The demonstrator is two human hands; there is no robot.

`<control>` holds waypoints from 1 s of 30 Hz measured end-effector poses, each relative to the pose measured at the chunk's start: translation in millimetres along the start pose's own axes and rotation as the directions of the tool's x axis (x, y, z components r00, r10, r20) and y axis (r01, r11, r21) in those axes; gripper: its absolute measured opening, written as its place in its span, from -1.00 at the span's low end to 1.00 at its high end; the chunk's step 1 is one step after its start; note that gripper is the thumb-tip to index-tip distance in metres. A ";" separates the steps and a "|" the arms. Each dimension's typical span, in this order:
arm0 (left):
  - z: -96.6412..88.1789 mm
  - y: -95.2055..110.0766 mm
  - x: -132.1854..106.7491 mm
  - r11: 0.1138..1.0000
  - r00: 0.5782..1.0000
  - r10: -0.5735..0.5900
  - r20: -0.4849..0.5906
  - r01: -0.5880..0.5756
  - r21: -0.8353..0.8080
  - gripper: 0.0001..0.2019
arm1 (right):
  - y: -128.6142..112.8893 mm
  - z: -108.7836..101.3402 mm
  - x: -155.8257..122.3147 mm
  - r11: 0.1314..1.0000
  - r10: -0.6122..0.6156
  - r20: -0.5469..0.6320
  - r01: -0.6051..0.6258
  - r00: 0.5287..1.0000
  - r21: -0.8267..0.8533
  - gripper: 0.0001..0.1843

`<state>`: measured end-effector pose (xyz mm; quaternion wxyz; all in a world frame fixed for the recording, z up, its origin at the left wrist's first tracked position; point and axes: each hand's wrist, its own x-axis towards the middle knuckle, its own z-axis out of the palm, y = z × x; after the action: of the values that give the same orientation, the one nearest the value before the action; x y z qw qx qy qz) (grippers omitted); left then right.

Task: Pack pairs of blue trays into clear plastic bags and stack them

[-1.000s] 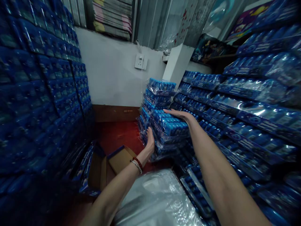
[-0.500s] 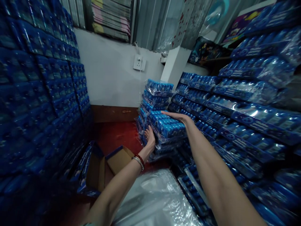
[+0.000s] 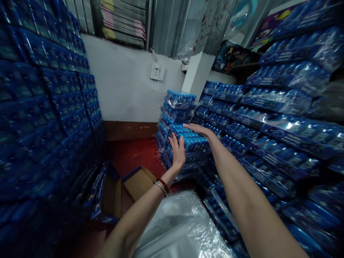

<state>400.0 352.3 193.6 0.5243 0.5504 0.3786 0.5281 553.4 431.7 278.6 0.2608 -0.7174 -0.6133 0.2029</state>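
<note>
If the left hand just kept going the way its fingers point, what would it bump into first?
The left hand already lies against the shrink-wrapped blue pack; pushing on, it would probably meet the taller stack of wrapped blue packs behind, though depth is unclear.

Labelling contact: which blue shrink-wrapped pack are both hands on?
The top pack of the short front stack: right hand lies on top, left hand presses its near side.

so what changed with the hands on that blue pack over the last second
The left hand slid up the near side of the top shrink-wrapped pack, from its lower edge to flat against it, fingers spread. The right hand stayed flat on top. The pack, the stack and the open carton kept their places.
</note>
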 end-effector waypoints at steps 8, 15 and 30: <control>-1.6 -2.2 7.8 0.997 0.997 -0.057 0.058 0.053 0.061 -0.35 | -4.8 1.0 12.3 0.949 -0.020 0.046 0.033 0.999 -0.313 -0.30; -55.1 -2.8 -49.4 0.987 0.991 0.133 0.005 -0.133 0.091 -0.36 | -17.7 3.8 3.4 0.921 0.047 -0.114 -0.087 0.992 -0.379 -0.31; -259.2 -76.8 -348.0 0.915 0.963 -0.239 -0.128 0.267 0.302 -0.65 | -76.9 271.8 -236.9 0.821 -0.298 0.144 0.330 0.944 -0.466 -0.62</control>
<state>102.8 73.0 26.6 0.4758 0.5498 0.5491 0.4120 288.6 240.9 107.3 0.0832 -0.6418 -0.7620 0.0206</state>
